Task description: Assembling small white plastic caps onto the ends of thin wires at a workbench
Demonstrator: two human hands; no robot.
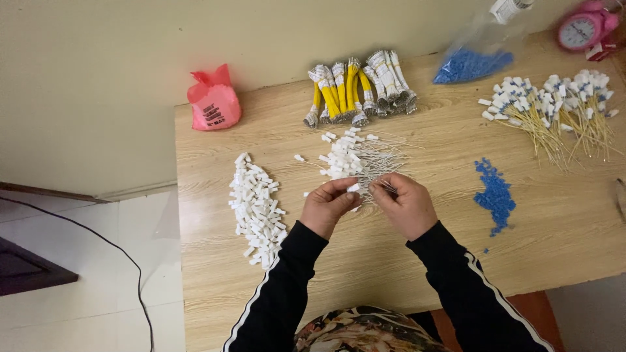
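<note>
We hold a small white connector (353,188) pinched in the fingertips of our left hand (328,207), while our right hand (407,205) closes its fingers on a thin wire (385,187) at the near edge of the heap of white-capped wires (355,158) in the middle of the wooden table (417,261). To do this well, we judge it best to keep both hands close together just above the heap, line the wire end squarely with the connector's opening, and draw only one strand so the rest stay untangled. To the left lies a long pile of loose white connectors (257,210), within easy reach. Far from us sit bundled yellow wires (358,88), a pink bag (213,101), a clear bag of blue pieces (471,64) and a pink clock (583,27). To the right, a scatter of blue pieces (494,194) and finished yellow wires (561,107) lie well apart. Only the tangled heap itself crowds our fingers.
</note>
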